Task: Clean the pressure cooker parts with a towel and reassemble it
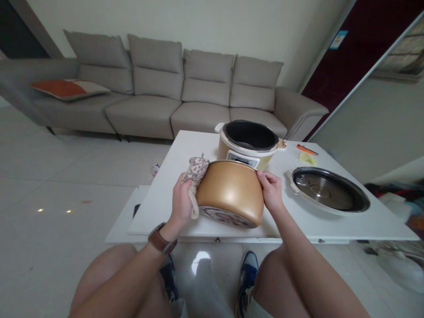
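Note:
A gold-coloured inner pot [230, 192] is tilted on its side above the white table [331, 221], its patterned base facing me. My left hand [182, 201] is closed on a spotted cloth [196, 171] and presses it against the pot's left wall. My right hand [271, 191] grips the pot's right rim, fingers curled over the edge. Just behind stands the cream rice cooker body [250, 145], open and empty inside.
The cooker's lid [329, 190] lies upside down on the table to the right. A yellow scrap [308, 158] and an orange tool [306, 149] sit at the far right edge. A grey sofa [165, 92] lines the wall behind. My knees and shoes are below the table.

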Demonstrator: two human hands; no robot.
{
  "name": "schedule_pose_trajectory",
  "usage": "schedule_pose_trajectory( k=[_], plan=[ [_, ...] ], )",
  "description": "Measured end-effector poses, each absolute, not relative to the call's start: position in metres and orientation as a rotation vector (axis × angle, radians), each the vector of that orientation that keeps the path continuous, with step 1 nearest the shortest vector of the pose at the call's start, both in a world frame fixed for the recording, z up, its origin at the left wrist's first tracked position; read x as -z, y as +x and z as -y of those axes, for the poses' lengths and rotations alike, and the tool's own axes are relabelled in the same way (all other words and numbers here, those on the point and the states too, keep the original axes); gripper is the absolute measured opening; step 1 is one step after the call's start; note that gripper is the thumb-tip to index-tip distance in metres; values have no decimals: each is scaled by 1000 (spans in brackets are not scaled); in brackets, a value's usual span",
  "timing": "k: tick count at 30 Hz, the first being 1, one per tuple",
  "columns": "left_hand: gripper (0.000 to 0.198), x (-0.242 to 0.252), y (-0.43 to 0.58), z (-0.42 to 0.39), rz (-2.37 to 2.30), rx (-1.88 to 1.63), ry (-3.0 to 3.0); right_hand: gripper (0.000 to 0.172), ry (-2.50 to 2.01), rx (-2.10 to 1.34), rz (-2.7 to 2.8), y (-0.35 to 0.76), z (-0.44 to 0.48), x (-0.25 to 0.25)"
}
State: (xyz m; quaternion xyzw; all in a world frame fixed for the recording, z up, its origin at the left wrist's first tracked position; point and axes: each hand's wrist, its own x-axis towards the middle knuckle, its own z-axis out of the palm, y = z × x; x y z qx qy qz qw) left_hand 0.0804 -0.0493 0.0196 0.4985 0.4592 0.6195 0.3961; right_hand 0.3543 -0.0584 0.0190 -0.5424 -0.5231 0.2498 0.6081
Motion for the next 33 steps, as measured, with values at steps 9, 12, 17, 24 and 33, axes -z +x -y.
schedule_pose_trajectory(
  k=[9,12,17,24,33],
  plan=[
    [25,2,87,39,-1106,-1370,335,51,-1241,-593,1193,353,60,-20],
    [24,1,89,40,-1071,-1286,214,51,-1250,-589,1196,353,60,-20],
    [29,6,86,41,-1086,-1421,413,53,-1259,-582,1199,354,60,-19],
    [22,-18,79,52,-1167,-1620,1119,52,-1244,-592,1197,355,59,-15],
    [22,-32,81,64,-1082,-1569,1326,53,-1262,-578,1200,354,59,-16]
  ],
)
